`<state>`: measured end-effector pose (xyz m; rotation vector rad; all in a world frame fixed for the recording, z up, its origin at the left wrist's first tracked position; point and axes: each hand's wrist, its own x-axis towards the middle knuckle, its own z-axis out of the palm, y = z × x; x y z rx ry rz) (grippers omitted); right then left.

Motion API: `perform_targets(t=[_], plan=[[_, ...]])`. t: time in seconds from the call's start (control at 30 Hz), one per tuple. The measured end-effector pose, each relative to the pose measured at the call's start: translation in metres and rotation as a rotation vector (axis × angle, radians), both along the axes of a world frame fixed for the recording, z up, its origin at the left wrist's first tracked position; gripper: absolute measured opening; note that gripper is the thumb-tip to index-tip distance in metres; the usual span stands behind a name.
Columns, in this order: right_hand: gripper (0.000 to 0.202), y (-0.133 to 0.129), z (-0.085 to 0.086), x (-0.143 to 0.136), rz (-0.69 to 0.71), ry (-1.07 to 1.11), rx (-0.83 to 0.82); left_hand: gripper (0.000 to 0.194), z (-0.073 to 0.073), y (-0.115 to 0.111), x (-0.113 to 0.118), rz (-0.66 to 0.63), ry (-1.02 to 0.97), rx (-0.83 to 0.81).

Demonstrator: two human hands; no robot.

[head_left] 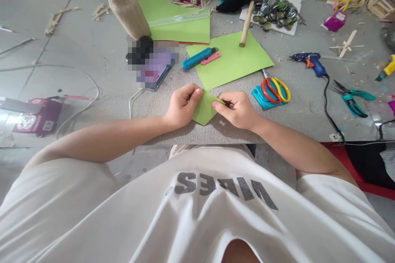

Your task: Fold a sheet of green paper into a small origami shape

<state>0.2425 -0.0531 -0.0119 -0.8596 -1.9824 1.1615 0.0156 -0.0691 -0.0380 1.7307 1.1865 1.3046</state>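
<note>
Head view: a small piece of green paper [205, 111] is held between both hands, near the table's [149, 129] front edge and close to the body, probably because this spot gives the arms an easy bend and the eyes a straight look down. The left hand [185, 104] is clamped on the paper's left side, thumb laid over curled fingers, a grip that seems meant to steady it. The right hand [236, 109] pinches the opposite corner between thumb and fingers; with the two holds set apart, the paper can likely be kept taut or its edge worked. Whether its lowest corner touches the table cannot be told. Just beyond lies a larger green sheet [233, 68], flat, perhaps weighted by the wooden rod [246, 28] resting partly on it. A blue cutter [197, 58] and a pink strip [211, 58] lie side by side at its left corner, within easy reach. To the right, scissors [279, 90] rest over blue cloth [258, 98], handles toward the person, convenient for picking up. Farther right, the glue gun [313, 63] and pliers [353, 98] lie outside the immediate work space.
</note>
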Motion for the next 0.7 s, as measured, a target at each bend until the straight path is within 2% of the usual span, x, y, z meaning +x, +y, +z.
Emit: perform_targets(t=[0.2, 0.3, 0.4, 0.53, 0.63, 0.7], plan=[[0.062, -0.001, -0.003, -0.002, -0.041, 0.019, 0.003, 0.045, 0.002, -0.004, 0.0, -0.166, 0.117, -0.083], [0.064, 0.001, -0.004, 0.001, -0.12, 0.053, 0.062, 0.036, 0.001, -0.003, 0.002, -0.155, 0.063, -0.096], [0.056, 0.005, -0.003, 0.006, -0.183, 0.077, 0.063, 0.03, 0.0, -0.001, 0.003, -0.129, 0.029, -0.111], [0.032, 0.01, -0.003, 0.008, -0.072, 0.013, -0.029, 0.031, 0.002, 0.001, 0.001, -0.196, 0.085, -0.188], [0.042, 0.011, -0.006, 0.007, -0.007, -0.033, -0.057, 0.032, 0.005, 0.0, 0.0, -0.28, 0.125, -0.248], [0.053, 0.012, -0.008, 0.006, -0.037, -0.032, -0.028, 0.033, 0.005, -0.001, 0.0, -0.262, 0.124, -0.256]])
